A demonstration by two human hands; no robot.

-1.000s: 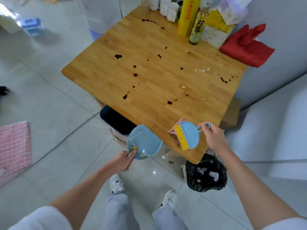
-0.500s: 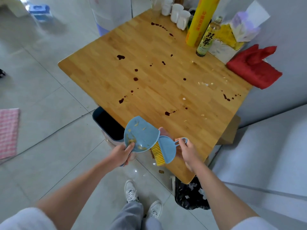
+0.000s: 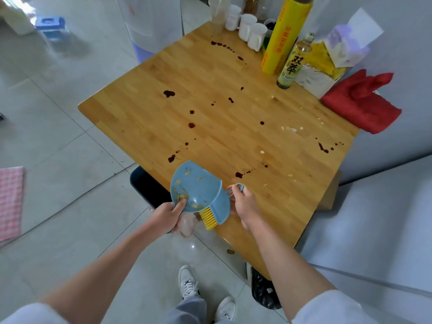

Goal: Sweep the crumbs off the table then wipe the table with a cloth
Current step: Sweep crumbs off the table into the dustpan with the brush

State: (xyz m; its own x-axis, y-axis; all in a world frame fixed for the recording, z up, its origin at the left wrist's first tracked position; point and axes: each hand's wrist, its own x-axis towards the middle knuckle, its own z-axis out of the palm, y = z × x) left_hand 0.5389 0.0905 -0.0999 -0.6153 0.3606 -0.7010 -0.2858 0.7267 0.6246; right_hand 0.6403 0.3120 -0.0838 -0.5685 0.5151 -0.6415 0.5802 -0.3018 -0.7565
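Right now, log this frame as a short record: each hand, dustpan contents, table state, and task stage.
left hand: left hand grips the blue dustpan by its lower edge
right hand: right hand holds the small brush by its loop handle
brush: yellow bristles point down, tucked partly behind the dustpan
dustpan contents: crumbs stuck inside
table: table has dark stains and a few pale crumbs toward the right side
task stage: sweeping unfinished; wiping not started

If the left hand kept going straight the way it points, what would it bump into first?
Probably the near edge of the table: the left hand, gripping the dustpan, points up-right toward it. Depth is unclear.
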